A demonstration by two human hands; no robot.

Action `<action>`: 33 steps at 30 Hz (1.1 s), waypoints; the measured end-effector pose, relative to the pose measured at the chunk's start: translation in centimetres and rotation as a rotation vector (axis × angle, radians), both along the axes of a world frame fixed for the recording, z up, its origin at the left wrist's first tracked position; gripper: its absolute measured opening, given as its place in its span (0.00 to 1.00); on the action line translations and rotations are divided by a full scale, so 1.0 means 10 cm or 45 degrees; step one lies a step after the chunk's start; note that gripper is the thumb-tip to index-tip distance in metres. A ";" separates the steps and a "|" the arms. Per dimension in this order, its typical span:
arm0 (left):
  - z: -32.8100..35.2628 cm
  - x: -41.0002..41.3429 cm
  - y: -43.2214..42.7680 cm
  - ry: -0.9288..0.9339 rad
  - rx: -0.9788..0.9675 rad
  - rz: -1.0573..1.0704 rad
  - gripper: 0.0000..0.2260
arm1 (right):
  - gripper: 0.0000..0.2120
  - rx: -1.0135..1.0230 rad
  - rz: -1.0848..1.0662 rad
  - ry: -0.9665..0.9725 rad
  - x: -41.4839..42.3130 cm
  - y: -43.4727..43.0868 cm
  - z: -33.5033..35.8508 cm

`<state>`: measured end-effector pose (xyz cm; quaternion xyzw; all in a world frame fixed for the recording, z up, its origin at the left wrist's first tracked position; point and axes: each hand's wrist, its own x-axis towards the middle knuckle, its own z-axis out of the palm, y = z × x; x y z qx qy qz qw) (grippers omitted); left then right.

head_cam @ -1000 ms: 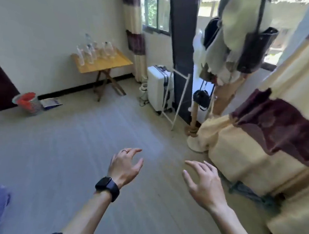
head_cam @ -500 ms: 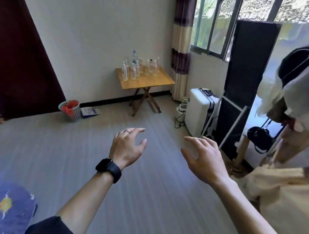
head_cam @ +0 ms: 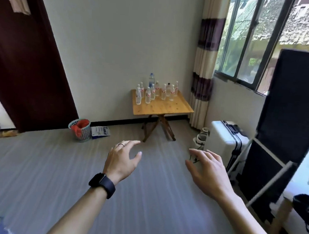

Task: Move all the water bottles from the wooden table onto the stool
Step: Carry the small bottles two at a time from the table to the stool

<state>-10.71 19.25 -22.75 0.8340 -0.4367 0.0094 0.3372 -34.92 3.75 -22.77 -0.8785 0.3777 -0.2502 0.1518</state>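
Several clear water bottles [head_cam: 153,92] with red labels stand upright in a cluster on the back half of a small wooden folding table [head_cam: 165,106] against the far wall. One taller bottle [head_cam: 151,79] with a blue label rises behind them. My left hand [head_cam: 123,159], with a ring and a black watch on the wrist, hovers over the floor, fingers spread and empty. My right hand [head_cam: 208,171] hovers beside it, also empty with fingers apart. Both hands are well short of the table. No stool is in view.
A white suitcase [head_cam: 226,140] stands right of the table, next to a tall black panel [head_cam: 288,117] on a white stand. A mesh bin [head_cam: 80,129] with red contents and a booklet [head_cam: 100,130] lie by the wall at left. A dark door [head_cam: 24,58] is at left.
The view has swung left and forward, bringing the table and bottles nearer and to the centre. The coat rack and curtain have left the frame. Both hands stay raised and empty.
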 end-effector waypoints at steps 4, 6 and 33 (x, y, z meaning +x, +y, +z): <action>0.12 0.54 -0.56 0.006 -0.024 0.072 0.17 | 0.22 0.015 0.080 -0.021 0.64 -0.69 0.11; 0.15 0.86 -0.82 0.006 -0.044 0.104 0.17 | 0.22 0.005 0.117 -0.021 0.98 -0.97 0.15; -0.19 5.49 -5.01 0.061 0.088 0.127 0.17 | 0.22 0.112 0.148 -0.014 5.60 -5.19 -0.26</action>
